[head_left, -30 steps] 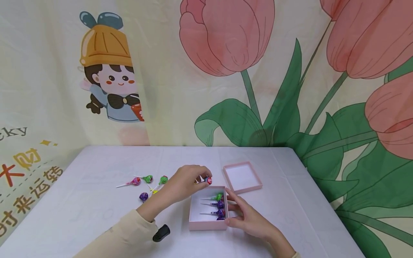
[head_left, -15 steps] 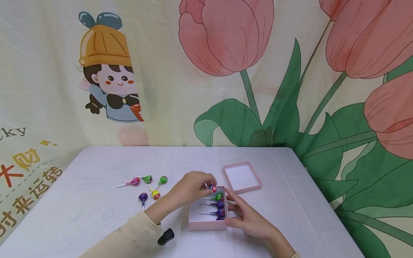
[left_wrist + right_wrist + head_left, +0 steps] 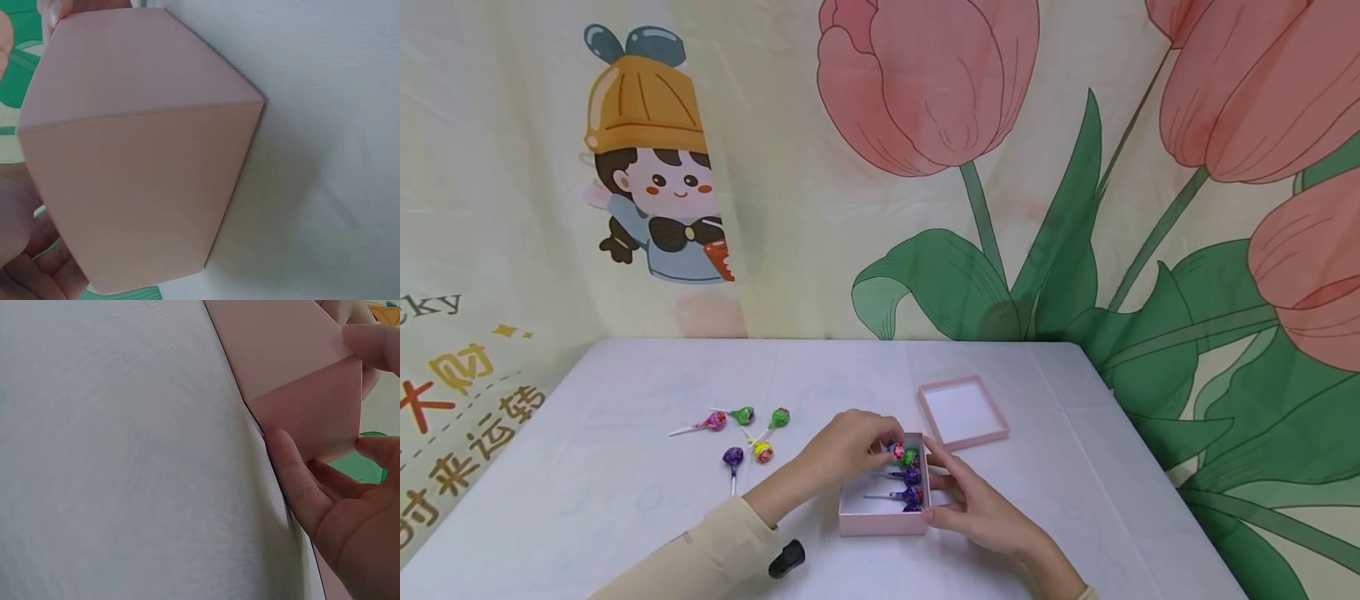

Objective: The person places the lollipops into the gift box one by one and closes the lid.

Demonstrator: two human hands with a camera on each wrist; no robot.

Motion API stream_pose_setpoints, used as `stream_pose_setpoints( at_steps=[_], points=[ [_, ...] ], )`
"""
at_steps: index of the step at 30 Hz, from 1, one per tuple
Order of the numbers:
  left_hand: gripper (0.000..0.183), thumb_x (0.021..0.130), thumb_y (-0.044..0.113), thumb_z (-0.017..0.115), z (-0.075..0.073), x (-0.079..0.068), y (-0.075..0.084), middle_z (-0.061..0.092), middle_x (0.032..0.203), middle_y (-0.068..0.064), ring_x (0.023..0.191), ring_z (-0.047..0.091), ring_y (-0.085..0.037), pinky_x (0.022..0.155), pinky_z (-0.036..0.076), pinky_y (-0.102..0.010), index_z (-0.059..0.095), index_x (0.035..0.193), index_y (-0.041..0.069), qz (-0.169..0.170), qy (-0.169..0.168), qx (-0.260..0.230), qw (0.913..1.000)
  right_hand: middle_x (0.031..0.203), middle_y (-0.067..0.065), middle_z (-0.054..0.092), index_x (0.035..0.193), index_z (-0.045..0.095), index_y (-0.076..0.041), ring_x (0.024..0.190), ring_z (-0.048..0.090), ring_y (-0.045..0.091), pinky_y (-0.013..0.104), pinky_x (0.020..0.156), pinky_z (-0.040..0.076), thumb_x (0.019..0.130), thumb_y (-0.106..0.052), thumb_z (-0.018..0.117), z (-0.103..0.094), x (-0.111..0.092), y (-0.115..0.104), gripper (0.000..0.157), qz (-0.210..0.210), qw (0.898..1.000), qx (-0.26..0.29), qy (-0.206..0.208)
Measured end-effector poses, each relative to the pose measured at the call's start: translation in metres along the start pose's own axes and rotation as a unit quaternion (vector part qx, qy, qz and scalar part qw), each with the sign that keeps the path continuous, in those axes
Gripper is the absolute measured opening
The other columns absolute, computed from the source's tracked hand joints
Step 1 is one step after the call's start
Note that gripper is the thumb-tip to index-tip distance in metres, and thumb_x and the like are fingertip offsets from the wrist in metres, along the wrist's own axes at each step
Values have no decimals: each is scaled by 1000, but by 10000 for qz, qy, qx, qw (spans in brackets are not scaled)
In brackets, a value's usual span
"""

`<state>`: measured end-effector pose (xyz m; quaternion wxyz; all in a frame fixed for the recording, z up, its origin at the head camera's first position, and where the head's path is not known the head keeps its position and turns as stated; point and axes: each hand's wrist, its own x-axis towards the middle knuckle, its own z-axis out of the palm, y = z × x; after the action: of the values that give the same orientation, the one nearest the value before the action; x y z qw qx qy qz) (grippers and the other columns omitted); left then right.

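Observation:
My left hand (image 3: 850, 450) pinches a lollipop (image 3: 897, 450) in a red and blue wrapper, low over the far end of an open pink box (image 3: 883, 525). Its stick is hidden by the fingers. Inside the box, a green lollipop (image 3: 909, 457) and several purple lollipops (image 3: 912, 493) lie in a row, heads to the right. My right hand (image 3: 977, 508) holds the box's right side, thumb at the near corner and fingers spread along the wall. In the left wrist view, the box's plain outer walls (image 3: 137, 200) fill the middle, with left-hand fingers (image 3: 59, 265) at the lower left.
Left of the box, loose lollipops lie on the white table (image 3: 625, 517): pink (image 3: 715, 421), two green (image 3: 780, 417), yellow (image 3: 763, 452) and purple (image 3: 733, 457). The pink-rimmed lid (image 3: 964, 412) lies beyond the box at the right. A printed cloth (image 3: 790, 208) hangs behind.
My left hand has moved right and down with its lollipop, from above the box's far left corner to the far end beside the green lollipop. The right hand stays on the box.

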<state>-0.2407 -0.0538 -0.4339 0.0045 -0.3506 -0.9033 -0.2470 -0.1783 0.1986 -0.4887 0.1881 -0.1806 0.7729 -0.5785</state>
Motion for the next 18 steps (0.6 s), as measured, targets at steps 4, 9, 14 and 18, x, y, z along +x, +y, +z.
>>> stream_pose_setpoints(
  at_steps=[4, 9, 14, 18],
  points=[
    [17, 92, 14, 84, 5, -1, -1, 72, 88, 10, 80, 63, -11, 77, 54, -28, 77, 108, 16, 91, -23, 76, 9999, 169, 16, 32, 170, 22, -35, 148, 47, 39, 31, 104, 55, 100, -27, 76, 0, 1, 2, 89, 39, 10000, -33, 24],
    [16, 91, 13, 85, 12, -2, -3, 74, 89, 8, 80, 65, -9, 76, 55, -31, 76, 104, 16, 299, 204, 315, 9988, 169, 18, 32, 170, 21, -32, 148, 47, 40, 31, 103, 55, 100, -25, 76, -1, 0, 2, 90, -60, 10000, -18, 3],
    [17, 91, 13, 85, 16, -4, -4, 76, 92, 7, 80, 65, -6, 77, 56, -31, 76, 104, 16, 362, 339, 431, 9978, 169, 20, 31, 171, 21, -30, 148, 46, 41, 27, 102, 55, 101, -22, 75, -1, -1, 1, 89, -133, 9999, 36, -32],
    [16, 91, 12, 84, 19, -5, -4, 77, 94, 5, 82, 67, -8, 78, 57, -32, 76, 105, 14, 457, 363, 393, 9975, 169, 20, 30, 171, 21, -29, 148, 45, 41, 24, 100, 54, 101, -19, 74, 0, -2, 0, 88, -178, 9998, 91, -62]
  ],
)
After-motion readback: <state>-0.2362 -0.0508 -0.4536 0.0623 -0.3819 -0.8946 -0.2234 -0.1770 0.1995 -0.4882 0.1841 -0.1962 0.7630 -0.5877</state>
